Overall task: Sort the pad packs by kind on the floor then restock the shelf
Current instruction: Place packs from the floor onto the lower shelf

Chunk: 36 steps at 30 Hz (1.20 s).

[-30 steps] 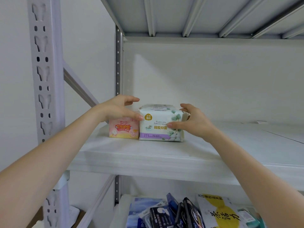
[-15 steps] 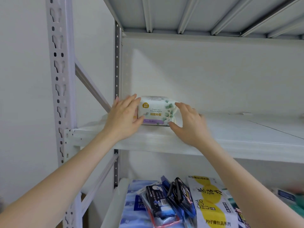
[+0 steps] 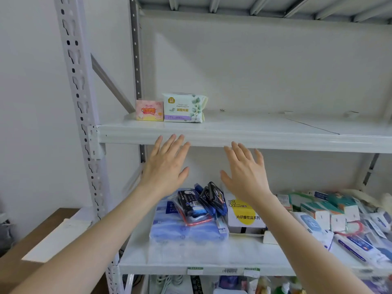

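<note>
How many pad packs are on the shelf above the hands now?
2. A pink pack stands at the left end of the shelf, and a white pack with green leaves sits against its right side. More may hide in clutter on the lower shelf.

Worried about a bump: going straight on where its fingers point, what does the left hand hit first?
Probably the shelf front edge, right above the left hand; depth is unclear.

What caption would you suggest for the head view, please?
Open left hand and right hand near shelf; pink pack beside white pack.
</note>
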Motion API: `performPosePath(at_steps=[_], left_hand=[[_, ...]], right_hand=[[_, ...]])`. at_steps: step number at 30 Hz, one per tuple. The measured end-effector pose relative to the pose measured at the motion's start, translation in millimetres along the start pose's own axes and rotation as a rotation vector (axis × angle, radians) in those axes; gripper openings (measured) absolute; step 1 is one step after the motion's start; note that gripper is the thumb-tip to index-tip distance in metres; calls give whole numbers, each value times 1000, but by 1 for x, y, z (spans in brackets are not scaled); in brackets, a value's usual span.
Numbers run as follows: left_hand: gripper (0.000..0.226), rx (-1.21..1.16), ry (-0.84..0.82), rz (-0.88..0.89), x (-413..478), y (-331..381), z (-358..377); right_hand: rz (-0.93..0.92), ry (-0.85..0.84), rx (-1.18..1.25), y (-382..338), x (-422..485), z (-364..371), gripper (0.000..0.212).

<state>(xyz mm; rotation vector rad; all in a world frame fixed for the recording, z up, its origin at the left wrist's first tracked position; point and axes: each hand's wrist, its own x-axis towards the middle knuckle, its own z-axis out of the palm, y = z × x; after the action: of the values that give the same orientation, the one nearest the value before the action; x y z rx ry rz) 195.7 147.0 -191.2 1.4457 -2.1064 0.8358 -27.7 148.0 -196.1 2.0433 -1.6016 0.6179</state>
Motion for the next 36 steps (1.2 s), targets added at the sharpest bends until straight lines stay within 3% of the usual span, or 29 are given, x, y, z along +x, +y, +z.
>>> performPosePath(at_steps=[10, 18, 36], left_hand=[[65, -10, -131, -66, -90, 129, 20], [68, -85, -305, -144, -173, 250, 45], [68, -247, -853, -119, -375, 402, 98]], right_hand=[[-51, -134, 26, 55, -122, 24, 67], [-37, -383, 54, 106, -248, 57, 73], [167, -868, 68, 137, -502, 102, 69]])
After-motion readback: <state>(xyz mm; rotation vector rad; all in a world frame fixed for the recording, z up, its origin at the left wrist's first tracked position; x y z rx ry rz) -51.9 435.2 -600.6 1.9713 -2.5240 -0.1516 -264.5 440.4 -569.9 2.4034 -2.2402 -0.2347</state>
